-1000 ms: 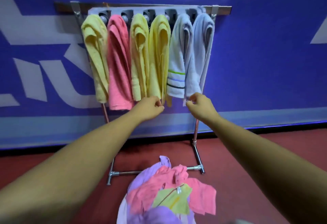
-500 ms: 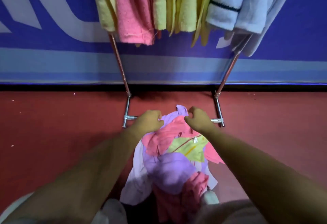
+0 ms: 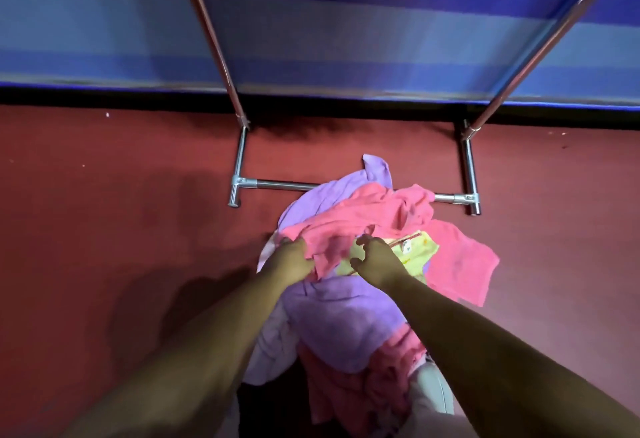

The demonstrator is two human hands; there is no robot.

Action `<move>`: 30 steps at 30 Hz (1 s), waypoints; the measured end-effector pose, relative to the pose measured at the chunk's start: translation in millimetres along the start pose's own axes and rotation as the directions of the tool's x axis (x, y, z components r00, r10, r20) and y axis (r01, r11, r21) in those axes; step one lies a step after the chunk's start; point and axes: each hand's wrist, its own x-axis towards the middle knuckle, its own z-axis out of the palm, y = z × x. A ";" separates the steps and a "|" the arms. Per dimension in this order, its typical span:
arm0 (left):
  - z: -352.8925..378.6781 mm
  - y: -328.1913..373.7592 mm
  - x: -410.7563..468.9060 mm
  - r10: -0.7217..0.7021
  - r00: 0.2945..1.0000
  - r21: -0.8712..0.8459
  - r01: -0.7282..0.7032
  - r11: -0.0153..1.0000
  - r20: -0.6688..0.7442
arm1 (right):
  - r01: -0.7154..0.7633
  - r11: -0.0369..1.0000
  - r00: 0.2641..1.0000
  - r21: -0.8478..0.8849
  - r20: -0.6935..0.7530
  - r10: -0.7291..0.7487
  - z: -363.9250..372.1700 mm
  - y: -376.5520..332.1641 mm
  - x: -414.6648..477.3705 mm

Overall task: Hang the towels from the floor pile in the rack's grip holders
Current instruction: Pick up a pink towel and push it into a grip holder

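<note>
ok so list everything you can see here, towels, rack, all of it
top pink towel: one, pink, crumpled on top of the floor pile
lower pink towel: one, pink, near end of pile
purple towels: at least one, lilac, under the pink
yellow-green towel: one, white tag, mid-pile, partly covered
rack uprights: two, coppery, slanting up
rack base: one, chrome, on floor behind pile
floor: red
wall: blue, paler band
left hand: grips top pink towel
right hand: fingers curled over yellow-green towel, grip unclear

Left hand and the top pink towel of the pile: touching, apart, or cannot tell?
Touching. Head view: the left hand has its fingers buried under the pink towel, with no gap.
</note>
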 end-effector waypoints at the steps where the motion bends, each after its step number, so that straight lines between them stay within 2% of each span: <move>1: 5.3 -2.8 6.2 -0.023 1.000 -0.019 0.022 1.000 -0.011 | 0.030 1.000 0.999 -0.008 -0.012 -0.030 8.4 1.2 8.9; 3: 16.8 -6.6 19.7 -0.060 0.998 -0.091 0.061 0.994 0.017 | 0.095 0.993 0.995 -0.064 -0.001 -0.095 24.2 3.1 26.4; 5: 27.5 -8.5 29.3 -0.093 0.992 -0.180 0.106 0.978 0.083 | 0.226 0.959 0.974 -0.172 0.008 -0.228 36.3 -3.4 30.3; 6: 34.7 -10.4 32.6 -0.109 0.987 -0.218 0.133 0.967 0.119 | 0.233 0.962 0.972 -0.141 0.003 -0.235 45.6 -4.0 33.1; 8: 48.7 -17.5 36.1 -0.058 0.989 -0.218 0.086 0.972 0.135 | 0.328 0.931 0.945 -0.159 0.054 -0.324 70.1 7.9 44.4; 9: 54.6 -21.8 36.0 -0.014 0.992 -0.195 0.039 0.980 0.127 | 0.297 0.942 0.953 -0.155 0.101 -0.284 76.7 11.4 48.6; 10: 60.6 -27.0 37.2 0.018 0.993 -0.192 0.004 0.981 0.115 | 0.255 0.935 0.967 -0.246 0.080 -0.242 80.9 15.4 52.2; 12: 68.9 -39.5 40.8 0.069 0.997 -0.288 -0.054 0.956 0.040 | 0.129 0.944 0.982 -0.305 0.169 -0.080 82.8 18.6 52.3; 14: 61.6 -43.4 39.5 0.096 0.995 -0.304 -0.079 0.949 0.040 | 0.108 0.955 0.987 -0.277 0.147 -0.069 80.8 20.0 50.8; 16: 49.1 -39.1 31.7 0.112 0.991 -0.263 -0.090 0.961 0.071 | 0.137 0.966 0.987 -0.219 0.113 -0.114 75.5 18.1 49.2; 17: 42.1 -36.6 30.7 0.119 0.992 -0.271 -0.105 0.957 0.039 | 0.140 0.974 0.988 -0.177 0.086 -0.127 69.8 15.6 47.7; 20: 21.3 -32.9 28.7 0.046 0.997 -0.459 -0.066 0.886 -0.054 | 0.114 0.985 0.993 0.132 -0.034 -0.110 41.2 -2.9 40.1; 22: -4.0 -25.3 26.4 0.013 0.994 -0.531 -0.070 0.844 -0.110 | 0.090 0.926 0.995 0.367 -0.079 -0.066 8.2 -24.1 31.6; 24: -37.3 -10.6 19.0 0.033 0.980 -0.566 -0.139 0.812 -0.194 | 0.065 0.855 0.993 0.515 -0.117 -0.006 -30.0 -47.3 21.8; 27: -91.3 15.0 0.9 0.073 0.919 -0.607 -0.314 0.730 -0.388 | 0.138 0.779 0.974 0.611 -0.228 0.007 -89.8 -85.8 -2.5; 30: -145.5 51.0 -33.1 0.052 0.854 -0.586 -0.398 0.705 -0.518 | 0.283 0.743 0.936 0.606 -0.345 -0.076 -140.7 -121.2 -37.2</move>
